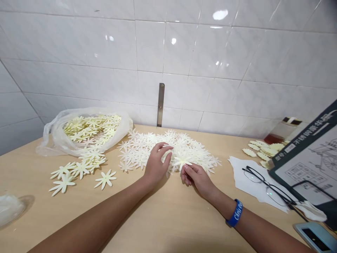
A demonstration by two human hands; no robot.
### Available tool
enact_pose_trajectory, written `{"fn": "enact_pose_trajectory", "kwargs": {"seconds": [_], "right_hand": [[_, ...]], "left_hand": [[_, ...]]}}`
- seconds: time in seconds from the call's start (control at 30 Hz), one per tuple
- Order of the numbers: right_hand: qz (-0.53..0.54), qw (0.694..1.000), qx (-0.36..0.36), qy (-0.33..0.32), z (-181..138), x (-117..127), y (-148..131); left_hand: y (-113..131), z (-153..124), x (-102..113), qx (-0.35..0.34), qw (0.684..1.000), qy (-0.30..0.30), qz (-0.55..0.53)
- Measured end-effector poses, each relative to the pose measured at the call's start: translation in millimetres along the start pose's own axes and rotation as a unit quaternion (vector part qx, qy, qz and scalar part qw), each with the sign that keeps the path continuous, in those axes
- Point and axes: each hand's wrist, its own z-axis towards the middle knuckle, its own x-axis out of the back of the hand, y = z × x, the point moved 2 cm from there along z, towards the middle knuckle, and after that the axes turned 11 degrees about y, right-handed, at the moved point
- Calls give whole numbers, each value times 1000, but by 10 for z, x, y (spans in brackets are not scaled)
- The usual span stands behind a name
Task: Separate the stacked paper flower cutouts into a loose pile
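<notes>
A heap of pale cream flower-shaped cut-outs point(147, 147) lies in the middle of the wooden table point(168, 218). My left hand point(155, 164) rests on the heap's near edge, fingers curled over the cut-outs. My right hand point(196, 177) pinches one flower cut-out point(181, 160) between thumb and fingers at the heap's front. A blue wristband point(235, 213) is on my right wrist.
A clear plastic bag point(60, 140) of yellowish flower cut-outs sits at back left, with loose ones point(79, 170) spilled before it. Right: white paper point(247, 179), glasses point(265, 186), a printed box point(310, 154), a phone point(316, 237), leaf cut-outs point(260, 149). Tiled wall behind.
</notes>
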Motion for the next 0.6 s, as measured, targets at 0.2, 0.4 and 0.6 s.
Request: {"fn": "enact_pose_trajectory", "kwargs": {"seconds": [0.2, 0.4, 0.6], "right_hand": [[1, 1000, -5, 11, 28, 9, 61], [-2, 1000, -10, 20, 36, 29, 98], [6, 1000, -4, 18, 44, 30, 112]], "left_hand": [[-27, -61, -76, -54, 996, -65, 37], [9, -44, -50, -98, 992, -61, 50], [128, -63, -57, -167, 978, -124, -4]]}}
